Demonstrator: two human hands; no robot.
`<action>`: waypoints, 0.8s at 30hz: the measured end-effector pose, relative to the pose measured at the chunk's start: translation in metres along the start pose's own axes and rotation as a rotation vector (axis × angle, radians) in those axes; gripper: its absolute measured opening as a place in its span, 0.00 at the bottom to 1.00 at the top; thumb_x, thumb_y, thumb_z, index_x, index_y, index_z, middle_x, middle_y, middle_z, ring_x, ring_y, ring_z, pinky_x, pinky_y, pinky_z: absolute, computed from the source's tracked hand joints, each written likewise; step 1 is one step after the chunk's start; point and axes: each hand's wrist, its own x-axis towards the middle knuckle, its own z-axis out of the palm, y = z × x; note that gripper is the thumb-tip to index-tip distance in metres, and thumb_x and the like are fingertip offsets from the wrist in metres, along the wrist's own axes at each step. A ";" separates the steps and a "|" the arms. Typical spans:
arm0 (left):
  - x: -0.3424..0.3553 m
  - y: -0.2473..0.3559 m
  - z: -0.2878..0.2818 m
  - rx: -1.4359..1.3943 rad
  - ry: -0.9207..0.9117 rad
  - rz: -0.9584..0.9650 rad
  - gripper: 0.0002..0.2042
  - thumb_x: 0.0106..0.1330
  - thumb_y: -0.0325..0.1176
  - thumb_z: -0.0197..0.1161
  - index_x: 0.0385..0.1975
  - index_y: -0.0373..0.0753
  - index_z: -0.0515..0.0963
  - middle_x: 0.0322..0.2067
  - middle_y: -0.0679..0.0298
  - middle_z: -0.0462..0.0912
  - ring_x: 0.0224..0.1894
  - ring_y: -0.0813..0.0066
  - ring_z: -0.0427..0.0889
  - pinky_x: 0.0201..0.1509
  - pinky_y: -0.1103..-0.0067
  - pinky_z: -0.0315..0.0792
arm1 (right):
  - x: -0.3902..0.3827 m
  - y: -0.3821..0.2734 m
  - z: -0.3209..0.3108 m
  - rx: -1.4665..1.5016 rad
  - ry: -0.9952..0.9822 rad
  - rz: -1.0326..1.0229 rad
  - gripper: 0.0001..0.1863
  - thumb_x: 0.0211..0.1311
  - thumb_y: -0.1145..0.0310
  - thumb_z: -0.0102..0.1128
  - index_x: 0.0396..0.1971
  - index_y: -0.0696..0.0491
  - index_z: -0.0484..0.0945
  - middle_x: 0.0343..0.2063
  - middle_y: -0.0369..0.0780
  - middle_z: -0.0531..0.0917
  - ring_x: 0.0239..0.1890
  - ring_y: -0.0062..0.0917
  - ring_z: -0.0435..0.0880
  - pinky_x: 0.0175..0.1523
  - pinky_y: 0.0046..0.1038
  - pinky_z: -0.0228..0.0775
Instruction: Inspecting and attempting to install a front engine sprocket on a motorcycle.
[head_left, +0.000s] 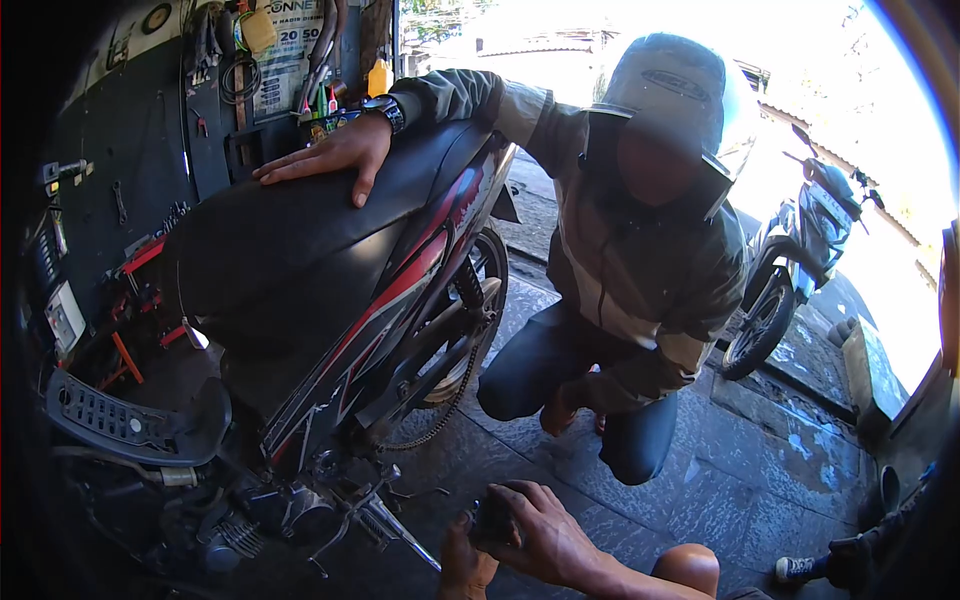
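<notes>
Dominating a workshop, a bike (345, 365) with red-and-white side panels and a black seat (270, 250) stands on grey paving, its engine toward the camera and its chain-driven wheel farther off. On the bike's far side rises a dark wall (90, 130) hung with tools and hoses. Close by the bike's rear wheel, a person (640, 270) in a two-tone jacket crouches, one arm stretched across to lay a palm flat on the seat. Well past the bike's rear wheel, a scooter (832, 225) is parked in bright sunlight. A pale helmet (668, 95) covers the croucher's head, higher than the bike's seat. Near the bike's engine, apart from it, the wearer's right hand (550, 535) curls its fingers narrowly over a dark part; the left hand (468, 565) sits beneath, mostly hidden, and how firmly it grips cannot be told. That dark part (492, 520), its details lost in shadow, lies between the two hands, below the bike's chain. Over the bike's seat, a dark watch (388, 113) circles the croucher's wrist.
</notes>
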 end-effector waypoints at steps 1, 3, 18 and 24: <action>-0.001 -0.002 0.001 0.002 0.101 0.000 0.27 0.69 0.53 0.48 0.54 0.34 0.74 0.44 0.55 0.82 0.44 0.61 0.82 0.48 0.65 0.77 | 0.000 0.000 0.000 -0.006 -0.002 0.009 0.38 0.52 0.56 0.72 0.60 0.58 0.68 0.53 0.50 0.74 0.57 0.45 0.74 0.61 0.41 0.69; -0.001 -0.005 0.001 0.004 0.199 0.000 0.25 0.69 0.50 0.48 0.51 0.32 0.75 0.39 0.55 0.83 0.38 0.61 0.83 0.44 0.66 0.77 | -0.001 0.002 0.000 -0.013 -0.003 0.016 0.38 0.52 0.55 0.72 0.60 0.58 0.68 0.53 0.50 0.74 0.57 0.45 0.73 0.61 0.41 0.68; 0.000 -0.003 -0.013 -0.039 0.028 -0.008 0.29 0.69 0.55 0.46 0.58 0.36 0.71 0.52 0.56 0.79 0.54 0.61 0.79 0.57 0.65 0.73 | -0.001 0.000 0.000 0.006 -0.040 0.037 0.39 0.53 0.54 0.71 0.61 0.57 0.67 0.53 0.50 0.74 0.57 0.45 0.73 0.61 0.42 0.67; -0.001 -0.004 -0.004 0.041 0.143 0.006 0.29 0.69 0.56 0.47 0.54 0.35 0.74 0.47 0.57 0.82 0.50 0.62 0.81 0.54 0.66 0.75 | 0.002 -0.005 -0.005 0.010 -0.052 0.033 0.39 0.53 0.54 0.71 0.61 0.59 0.67 0.55 0.51 0.72 0.59 0.46 0.72 0.62 0.42 0.68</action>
